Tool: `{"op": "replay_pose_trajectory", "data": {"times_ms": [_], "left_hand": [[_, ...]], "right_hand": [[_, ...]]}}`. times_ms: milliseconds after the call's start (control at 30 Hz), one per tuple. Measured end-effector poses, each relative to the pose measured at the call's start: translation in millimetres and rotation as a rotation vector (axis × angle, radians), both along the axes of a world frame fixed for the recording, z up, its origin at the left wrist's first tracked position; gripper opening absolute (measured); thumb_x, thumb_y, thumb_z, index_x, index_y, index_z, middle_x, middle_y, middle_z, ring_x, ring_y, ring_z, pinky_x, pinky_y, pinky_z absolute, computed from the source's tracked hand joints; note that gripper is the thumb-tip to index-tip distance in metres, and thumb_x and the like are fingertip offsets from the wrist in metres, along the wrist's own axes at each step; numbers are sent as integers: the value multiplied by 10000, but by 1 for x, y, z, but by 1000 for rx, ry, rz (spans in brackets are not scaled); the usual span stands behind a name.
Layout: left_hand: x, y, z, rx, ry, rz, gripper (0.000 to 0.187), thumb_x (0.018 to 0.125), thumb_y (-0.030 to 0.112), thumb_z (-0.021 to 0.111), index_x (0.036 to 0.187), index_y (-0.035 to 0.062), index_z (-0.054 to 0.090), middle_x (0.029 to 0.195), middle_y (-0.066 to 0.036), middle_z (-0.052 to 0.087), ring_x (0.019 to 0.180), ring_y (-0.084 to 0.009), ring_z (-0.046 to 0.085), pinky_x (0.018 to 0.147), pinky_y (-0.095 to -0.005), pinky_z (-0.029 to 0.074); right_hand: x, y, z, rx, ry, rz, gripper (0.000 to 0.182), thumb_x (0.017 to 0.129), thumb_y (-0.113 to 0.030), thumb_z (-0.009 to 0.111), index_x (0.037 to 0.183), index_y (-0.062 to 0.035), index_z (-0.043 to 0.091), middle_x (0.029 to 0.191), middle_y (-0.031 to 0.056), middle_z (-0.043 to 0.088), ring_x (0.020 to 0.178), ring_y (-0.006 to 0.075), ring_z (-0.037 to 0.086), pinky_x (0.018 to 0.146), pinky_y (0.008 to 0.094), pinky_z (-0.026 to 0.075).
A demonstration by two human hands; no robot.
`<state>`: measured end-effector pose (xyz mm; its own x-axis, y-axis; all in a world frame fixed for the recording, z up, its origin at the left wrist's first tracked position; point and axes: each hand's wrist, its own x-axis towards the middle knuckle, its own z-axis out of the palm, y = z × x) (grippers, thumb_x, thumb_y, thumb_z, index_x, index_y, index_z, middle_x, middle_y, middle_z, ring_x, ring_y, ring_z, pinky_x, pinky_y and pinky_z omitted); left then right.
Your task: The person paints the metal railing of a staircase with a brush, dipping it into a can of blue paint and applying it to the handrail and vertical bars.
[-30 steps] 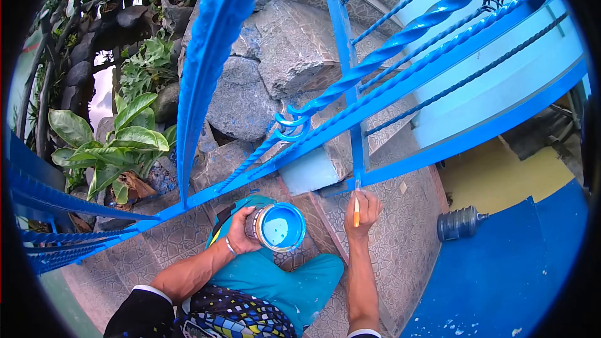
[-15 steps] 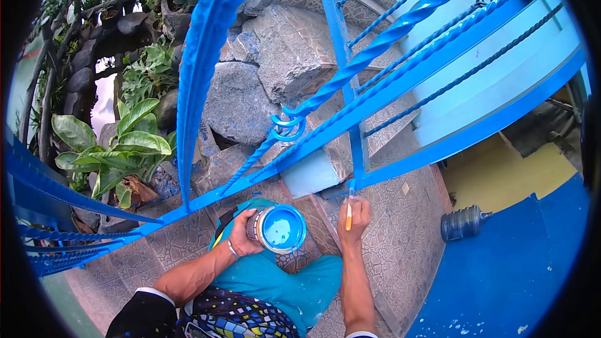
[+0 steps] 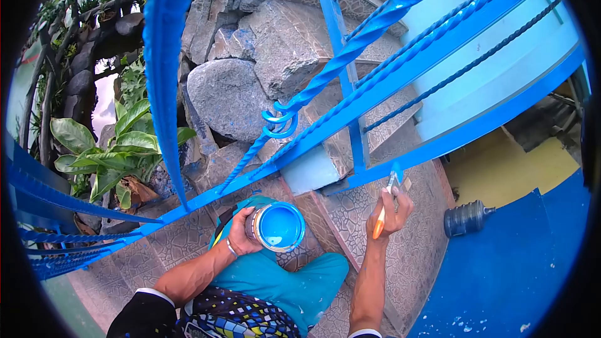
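My left hand (image 3: pixel 243 233) is wrapped round the side of an open paint can (image 3: pixel 253 225), with bright blue paint (image 3: pixel 280 226) inside. Pinched in my right hand (image 3: pixel 392 211) is a paintbrush (image 3: pixel 380 220) with an orange and white handle. Its bristles, loaded with blue, meet the lower edge of the curved blue metal rail (image 3: pixel 413 155). To the left of the brush, an upright blue bar (image 3: pixel 357 144) joins that rail. Twisted blue bars (image 3: pixel 350 66) rise from the railing in front of me.
Large grey rocks (image 3: pixel 228 97) and a leafy plant (image 3: pixel 119 150) lie beyond the railing. A dark plastic water jug (image 3: pixel 464 219) rests on its side on the blue surface (image 3: pixel 501 263) at right. Patterned stone tiles (image 3: pixel 410 256) cover the floor around my legs.
My right hand has moved right with the brush, from the foot of the upright bar along the curved rail. My left hand keeps the can in nearly the same place.
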<state>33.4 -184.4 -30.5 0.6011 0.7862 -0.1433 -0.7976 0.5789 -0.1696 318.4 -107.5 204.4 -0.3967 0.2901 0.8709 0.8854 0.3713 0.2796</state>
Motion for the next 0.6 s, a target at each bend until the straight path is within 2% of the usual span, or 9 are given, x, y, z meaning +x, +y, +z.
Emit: {"op": "replay_pose_trajectory", "data": {"times_ms": [100,133,233,333,433,467,600], "left_hand": [[1,0,5,-7,14,7,595,956,504,592,1364,91,718,1360,-135,741,1248,-350,693,1139,-557,492],[2,1,6,-8,15,13,599,958,507,589,1369,90,716,1362,-137,740,1253,-350,690,1139,-560,492],[2,2,1,4,22,-2,599,962,508,581,1371,91,715,1365,-137,738,1265,-352,686,1142,-563,490],[0,2,6,-8,21,4,594,968,504,583,1374,88,710,1363,-138,739,1259,-349,689,1143,-561,489],[2,1,1,2,0,-3,596,968,508,593,1373,87,707,1361,-140,738,1256,-347,689,1144,-563,487],[2,1,-1,8,-9,0,596,968,510,597,1373,87,706,1361,-141,738,1257,-346,688,1144,-563,486],[0,-3,0,3,5,-16,587,963,514,606,1353,91,720,1349,-140,744,1247,-346,691,1144,-563,483]], "right_hand": [[-7,-2,-7,22,-107,-71,303,834,-6,830,1064,-203,821,1126,81,699,1064,311,644,910,460,477],[1,2,-22,-43,-142,-125,327,837,-73,817,1081,-291,827,1169,39,694,1074,288,632,938,452,428],[11,4,-65,-231,-195,-184,302,837,-141,792,1078,-319,826,1173,7,696,1055,273,631,934,437,406],[11,-3,-98,-329,-192,-112,262,838,-176,767,1072,-277,826,1134,2,710,1036,269,641,942,431,399],[13,-12,-111,-542,-126,1,240,839,-150,769,1060,-225,822,1104,9,722,1025,267,648,948,421,408],[8,-16,-102,-542,-77,18,221,836,-87,786,1043,-156,814,1103,48,726,1020,275,655,930,432,436],[15,-6,-46,-285,119,28,279,840,6,809,1100,-96,799,1128,105,710,1028,310,665,872,454,514]]}}
